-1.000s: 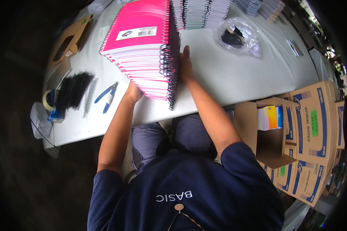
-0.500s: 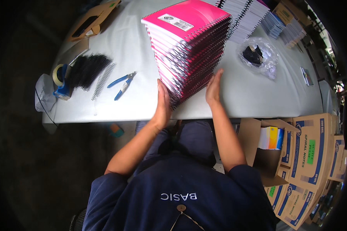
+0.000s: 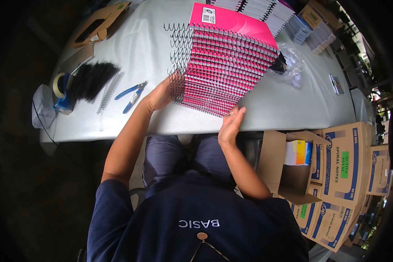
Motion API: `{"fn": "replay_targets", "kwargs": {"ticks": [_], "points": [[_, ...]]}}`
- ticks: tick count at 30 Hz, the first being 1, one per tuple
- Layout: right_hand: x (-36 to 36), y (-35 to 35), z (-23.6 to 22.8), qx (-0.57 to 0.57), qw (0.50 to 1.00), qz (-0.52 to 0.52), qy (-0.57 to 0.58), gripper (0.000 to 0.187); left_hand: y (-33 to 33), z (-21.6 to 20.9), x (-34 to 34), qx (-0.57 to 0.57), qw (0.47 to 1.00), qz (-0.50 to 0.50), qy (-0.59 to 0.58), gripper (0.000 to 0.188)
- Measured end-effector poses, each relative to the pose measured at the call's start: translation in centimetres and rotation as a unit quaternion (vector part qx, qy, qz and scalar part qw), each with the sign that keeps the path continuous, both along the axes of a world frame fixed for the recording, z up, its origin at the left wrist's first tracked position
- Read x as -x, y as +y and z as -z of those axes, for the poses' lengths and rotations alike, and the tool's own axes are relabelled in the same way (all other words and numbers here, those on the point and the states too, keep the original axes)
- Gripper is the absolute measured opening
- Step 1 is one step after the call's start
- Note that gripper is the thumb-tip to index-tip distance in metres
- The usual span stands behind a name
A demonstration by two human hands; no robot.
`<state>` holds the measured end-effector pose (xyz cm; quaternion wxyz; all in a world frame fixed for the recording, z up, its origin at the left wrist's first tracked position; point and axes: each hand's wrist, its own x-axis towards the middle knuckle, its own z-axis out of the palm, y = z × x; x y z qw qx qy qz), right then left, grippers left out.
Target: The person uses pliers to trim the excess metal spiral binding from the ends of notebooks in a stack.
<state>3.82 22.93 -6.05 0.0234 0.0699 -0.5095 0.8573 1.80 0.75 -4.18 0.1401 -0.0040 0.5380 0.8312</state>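
Note:
A tall stack of pink spiral notebooks (image 3: 222, 72) stands on the table before me, its coil-bound side facing me. Loose wire coil ends (image 3: 179, 50) stick out past the covers on the left. My left hand (image 3: 162, 92) is at the stack's lower left, its fingers partly hidden behind those wire ends. At the lower right corner my right hand (image 3: 231, 124) presses its fingers against the stack. Between them, both hands hold the stack. Blue-handled cutting pliers (image 3: 132, 96) lie left of my left hand.
Black coils (image 3: 94, 81), clear coils (image 3: 111, 92) and a blue tape dispenser (image 3: 64, 94) lie at left. A plastic bag (image 3: 294, 72) with black pieces sits right of the stack, more notebooks (image 3: 266, 13) behind. Cardboard boxes (image 3: 343, 161) stand at lower right, one open box (image 3: 270, 161) among them.
The notebook stack has turned so its coil side faces me and the wire ends point left. My left hand has moved left and my right hand down and slightly left, along the stack.

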Motion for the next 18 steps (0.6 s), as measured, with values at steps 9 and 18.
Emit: {"fn": "replay_targets", "kwargs": {"ticks": [9, 18], "points": [[5.7, 3.1, -9.7, -0.094, 0.952, 0.135, 0.259, 0.075, -3.1, -2.8, -1.7, 0.327, 0.907, -0.247, 0.095, 0.062], [2.9, -4.7, -21.3, -0.195, 0.756, -0.092, 0.618, 0.035, -4.9, 3.2, -10.4, 0.789, 0.567, -0.237, 0.022, 0.059]]}}
